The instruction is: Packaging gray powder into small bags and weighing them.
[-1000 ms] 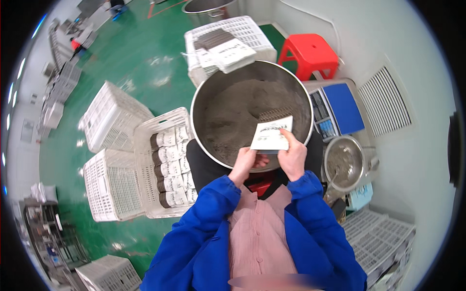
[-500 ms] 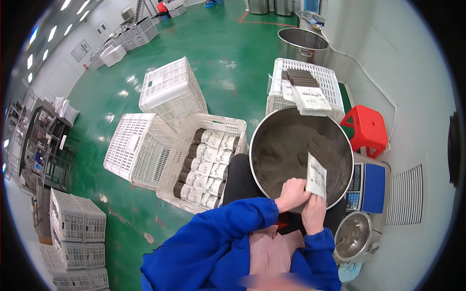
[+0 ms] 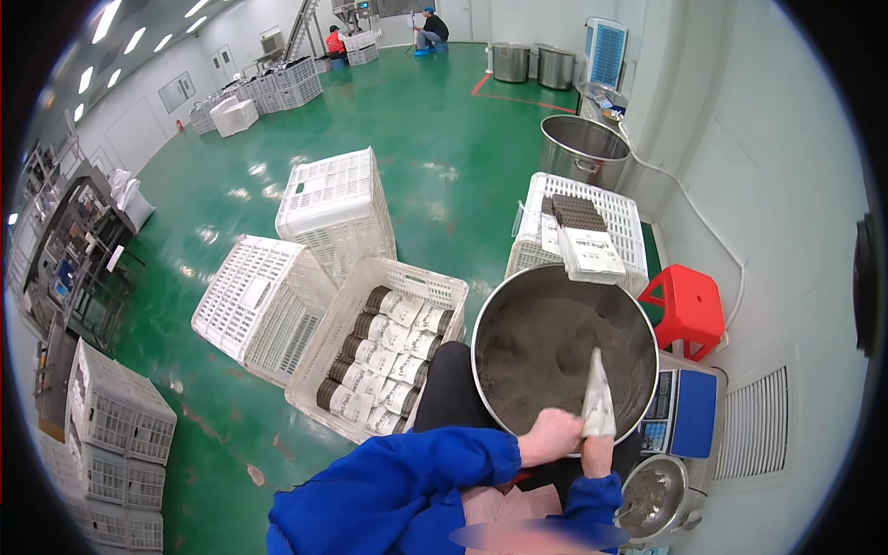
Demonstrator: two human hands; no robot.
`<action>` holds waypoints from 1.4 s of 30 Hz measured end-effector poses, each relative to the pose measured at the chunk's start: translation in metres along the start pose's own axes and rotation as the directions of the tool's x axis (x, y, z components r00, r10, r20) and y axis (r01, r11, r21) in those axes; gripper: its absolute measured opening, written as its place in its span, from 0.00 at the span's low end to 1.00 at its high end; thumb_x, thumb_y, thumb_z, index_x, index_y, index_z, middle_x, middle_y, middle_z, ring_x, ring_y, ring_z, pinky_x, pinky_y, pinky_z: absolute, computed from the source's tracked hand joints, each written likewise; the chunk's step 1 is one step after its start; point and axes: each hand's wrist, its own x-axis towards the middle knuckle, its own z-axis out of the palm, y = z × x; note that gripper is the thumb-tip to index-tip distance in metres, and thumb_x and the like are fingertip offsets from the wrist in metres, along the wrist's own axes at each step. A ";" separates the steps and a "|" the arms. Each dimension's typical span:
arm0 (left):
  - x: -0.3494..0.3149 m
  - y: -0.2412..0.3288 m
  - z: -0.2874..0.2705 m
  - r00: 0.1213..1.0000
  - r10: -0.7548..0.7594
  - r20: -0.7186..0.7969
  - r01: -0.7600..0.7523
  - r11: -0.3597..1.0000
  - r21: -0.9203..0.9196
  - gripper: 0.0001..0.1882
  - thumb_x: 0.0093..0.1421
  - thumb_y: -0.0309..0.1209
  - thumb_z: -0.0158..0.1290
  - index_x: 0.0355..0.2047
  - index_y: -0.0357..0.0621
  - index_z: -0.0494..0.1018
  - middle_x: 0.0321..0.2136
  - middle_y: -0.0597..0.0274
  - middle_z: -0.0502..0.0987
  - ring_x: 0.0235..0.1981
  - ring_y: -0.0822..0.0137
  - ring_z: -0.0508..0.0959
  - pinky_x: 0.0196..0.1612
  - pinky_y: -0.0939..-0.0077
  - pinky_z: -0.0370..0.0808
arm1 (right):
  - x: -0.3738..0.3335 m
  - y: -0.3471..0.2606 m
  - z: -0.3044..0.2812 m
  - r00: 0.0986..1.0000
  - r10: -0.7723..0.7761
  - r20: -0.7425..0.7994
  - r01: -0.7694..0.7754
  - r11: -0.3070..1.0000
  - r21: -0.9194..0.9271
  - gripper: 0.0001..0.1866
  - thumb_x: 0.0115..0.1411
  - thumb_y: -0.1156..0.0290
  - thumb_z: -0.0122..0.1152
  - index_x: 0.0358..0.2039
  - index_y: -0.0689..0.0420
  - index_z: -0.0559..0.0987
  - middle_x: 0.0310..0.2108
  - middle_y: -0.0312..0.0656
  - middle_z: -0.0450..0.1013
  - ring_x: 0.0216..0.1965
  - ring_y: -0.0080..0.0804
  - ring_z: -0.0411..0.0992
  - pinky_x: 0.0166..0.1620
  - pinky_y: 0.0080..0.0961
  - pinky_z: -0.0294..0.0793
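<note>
A white printed pouch [image 3: 598, 400] stands upright over the near right part of a large round steel tub [image 3: 478, 356]. My right hand [image 3: 598, 457] grips the pouch's lower end, its fingers partly hidden. Closed at the pouch's lower left edge is my left hand [image 3: 552, 435], pinching it. Grey-brown powder [image 3: 536, 347] lies in the tub, with hollows in its surface. Beyond the tub's far rim, a stack of similar flat pouches [image 3: 592, 252], white with dark brown patterned ends, rests on an upturned white crate [image 3: 624, 217].
Left of my knee, a white crate [image 3: 296, 393] holds rows of filled pouches [image 3: 370, 356]. Two more white crates [image 3: 250, 296] stand beyond it. To the right are a red stool [image 3: 689, 305], a blue-topped scale [image 3: 694, 412] and a steel bowl [image 3: 652, 499]. Two people sit far off.
The view has tilted up, showing more of the far room. The pouch has turned, and its dark patterned part no longer shows. Both hands stay at its lower end.
</note>
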 end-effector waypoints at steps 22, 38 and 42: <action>-0.078 0.042 0.010 0.873 0.399 0.280 -0.343 0.911 -0.228 0.12 0.54 0.37 0.58 0.26 0.41 0.73 0.18 0.58 0.74 0.23 0.54 0.79 0.32 0.61 0.76 | 0.071 -0.084 0.091 0.921 -0.143 0.363 0.112 0.988 0.103 0.22 0.72 0.73 0.48 0.64 0.66 0.69 0.59 0.47 0.71 0.60 0.34 0.69 0.60 0.33 0.70; -0.024 -0.056 -0.051 0.953 -0.140 0.269 0.301 0.525 -0.796 0.08 0.68 0.28 0.56 0.38 0.33 0.79 0.33 0.65 0.80 0.36 0.76 0.76 0.40 0.76 0.75 | 0.076 -0.149 0.127 0.838 -0.131 0.529 0.059 0.987 0.151 0.22 0.72 0.73 0.49 0.64 0.66 0.69 0.60 0.47 0.71 0.60 0.34 0.69 0.60 0.34 0.70; -0.012 -0.069 -0.085 0.932 -0.085 0.352 0.360 0.310 -0.880 0.06 0.68 0.29 0.57 0.37 0.39 0.80 0.32 0.72 0.80 0.34 0.79 0.76 0.41 0.81 0.75 | 0.026 -0.124 0.094 0.886 0.028 0.462 -0.103 0.985 0.137 0.22 0.72 0.73 0.49 0.64 0.66 0.69 0.60 0.47 0.71 0.61 0.33 0.69 0.61 0.34 0.70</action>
